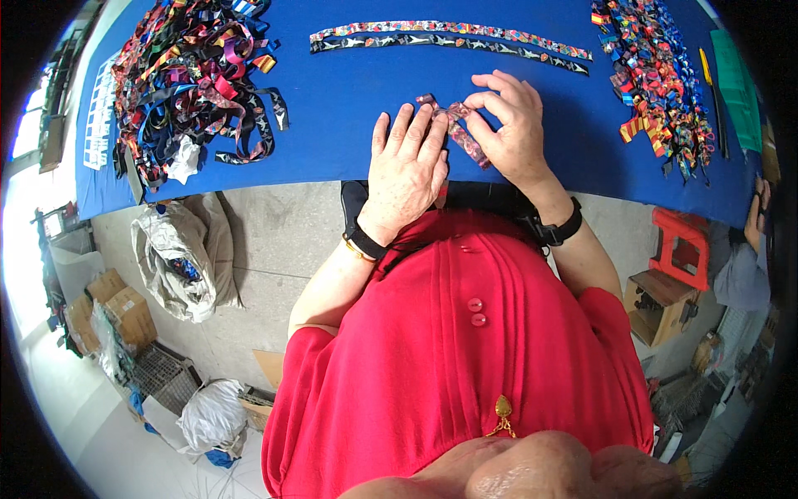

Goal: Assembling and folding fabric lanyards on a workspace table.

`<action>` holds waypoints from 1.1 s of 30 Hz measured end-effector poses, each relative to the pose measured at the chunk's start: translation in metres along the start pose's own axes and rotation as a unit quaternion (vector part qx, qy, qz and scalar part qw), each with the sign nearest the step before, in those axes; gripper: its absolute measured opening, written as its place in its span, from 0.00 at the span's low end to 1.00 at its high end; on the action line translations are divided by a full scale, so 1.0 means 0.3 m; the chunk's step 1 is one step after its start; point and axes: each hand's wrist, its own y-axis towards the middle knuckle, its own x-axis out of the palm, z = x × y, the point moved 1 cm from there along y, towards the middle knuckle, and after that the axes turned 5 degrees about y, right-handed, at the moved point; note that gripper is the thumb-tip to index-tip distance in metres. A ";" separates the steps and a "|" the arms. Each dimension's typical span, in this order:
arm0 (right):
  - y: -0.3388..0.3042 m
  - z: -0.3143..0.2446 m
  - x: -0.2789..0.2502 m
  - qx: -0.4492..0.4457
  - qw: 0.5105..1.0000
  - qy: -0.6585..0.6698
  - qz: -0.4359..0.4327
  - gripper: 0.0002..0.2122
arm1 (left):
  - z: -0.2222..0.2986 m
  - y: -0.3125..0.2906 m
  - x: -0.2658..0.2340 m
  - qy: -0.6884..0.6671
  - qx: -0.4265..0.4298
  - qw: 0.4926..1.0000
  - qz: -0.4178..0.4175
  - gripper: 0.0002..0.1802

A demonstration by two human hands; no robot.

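A short pink patterned ribbon point(471, 148) lies folded or crossed over itself on the blue-covered table in front of me. My right hand point(514, 125) pinches it near the crossing between thumb and forefinger, the other fingers raised and loosely curled. Flat on the table just left of the ribbon rests my left hand point(405, 170), its fingers stretched out. The fingertips lie beside the ribbon's upper part; whether they press on it I cannot tell.
Two long printed ribbons, one light point(449, 28) and one black point(465, 43), stretch across the table's far side. A tangled heap of ribbons point(195, 91) lies at left, and a pile of folded ribbon pieces point(657, 83) at right. Beside that pile is a yellow-and-black pen-like tool point(711, 91).
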 end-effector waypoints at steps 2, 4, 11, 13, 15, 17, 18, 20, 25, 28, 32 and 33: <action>0.002 -0.002 0.001 0.003 1.000 0.002 0.002 0.04 | 0.000 -0.003 0.003 0.004 0.001 1.000 0.003 0.30; 0.004 -0.003 -0.001 0.005 1.000 0.001 0.001 0.04 | -0.001 -0.002 0.002 0.009 0.001 1.000 0.006 0.30; 0.003 -0.002 0.001 0.006 1.000 -0.001 0.004 0.04 | 0.000 0.000 -0.001 0.010 0.006 1.000 0.004 0.29; 0.003 -0.002 0.000 0.005 1.000 -0.004 0.004 0.05 | 0.003 0.002 0.001 0.009 0.004 1.000 0.000 0.29; 0.001 0.002 0.001 0.005 1.000 -0.004 0.002 0.05 | 0.005 0.002 0.000 0.010 0.004 1.000 -0.002 0.29; -0.002 0.008 0.003 0.004 1.000 -0.005 0.001 0.05 | 0.007 0.002 0.000 0.011 0.005 1.000 -0.004 0.29; -0.003 0.012 0.006 0.007 1.000 -0.001 0.002 0.05 | 0.007 0.001 0.000 0.014 0.006 1.000 -0.001 0.30; -0.007 0.022 0.004 0.010 1.000 0.003 0.004 0.05 | 0.008 0.002 0.001 0.017 0.008 1.000 0.001 0.30; -0.005 0.018 -0.015 0.003 1.000 0.030 0.000 0.07 | 0.011 0.005 0.000 0.017 0.009 1.000 -0.001 0.30; -0.001 0.003 -0.014 -0.006 1.000 0.029 0.002 0.08 | 0.008 0.003 -0.001 0.026 0.005 1.000 -0.006 0.30; 0.000 -0.003 -0.006 0.003 1.000 0.026 0.010 0.07 | 0.009 0.003 -0.001 0.022 0.005 1.000 -0.009 0.30; -0.001 0.000 -0.005 0.003 1.000 0.026 0.011 0.07 | 0.010 0.003 -0.001 0.022 0.005 1.000 -0.008 0.30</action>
